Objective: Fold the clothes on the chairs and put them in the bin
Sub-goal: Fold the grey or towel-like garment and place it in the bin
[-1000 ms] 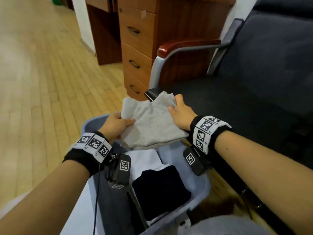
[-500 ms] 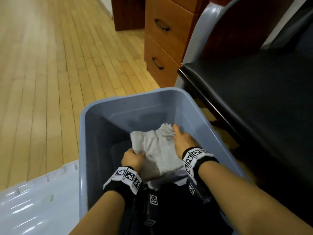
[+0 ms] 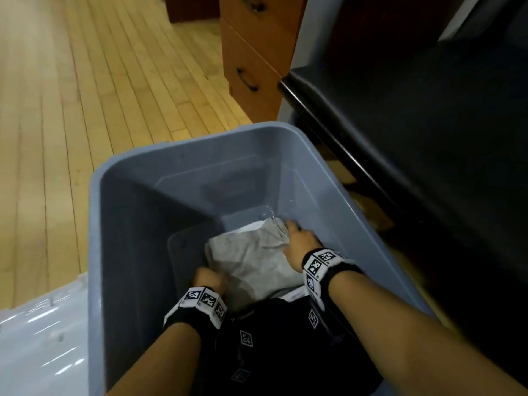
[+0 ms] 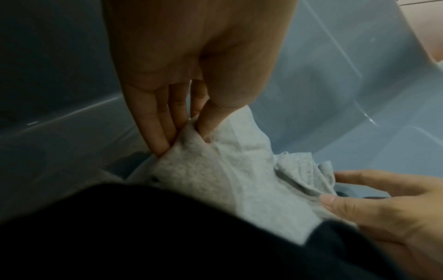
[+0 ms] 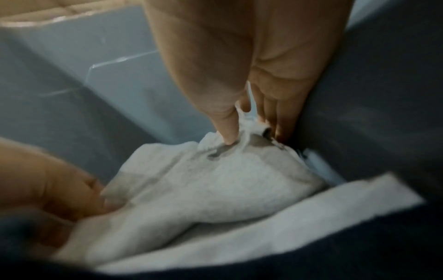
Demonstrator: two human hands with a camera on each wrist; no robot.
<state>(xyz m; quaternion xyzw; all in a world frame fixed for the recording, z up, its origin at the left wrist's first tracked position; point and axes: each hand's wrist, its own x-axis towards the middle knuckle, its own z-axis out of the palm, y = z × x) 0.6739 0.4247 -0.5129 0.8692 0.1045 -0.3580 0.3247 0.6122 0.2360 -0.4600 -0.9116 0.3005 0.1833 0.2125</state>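
Both hands pinch the folded grey garment (image 3: 251, 261): your left hand (image 3: 207, 281) grips its near edge, your right hand (image 3: 300, 247) its far corner. Lower it flat and release both edges together so the fold holds, I'd judge. It lies between your hands, low inside the bin (image 3: 177, 155), on a white garment (image 5: 275, 214) beside a black one (image 3: 271, 332).

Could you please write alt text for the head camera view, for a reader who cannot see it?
Two hands, left hand and right hand, lower a folded grey garment into a grey-blue plastic bin, beside a dark garment already inside. The bin stands on a wooden floor next to a black chair seat and wooden drawers.
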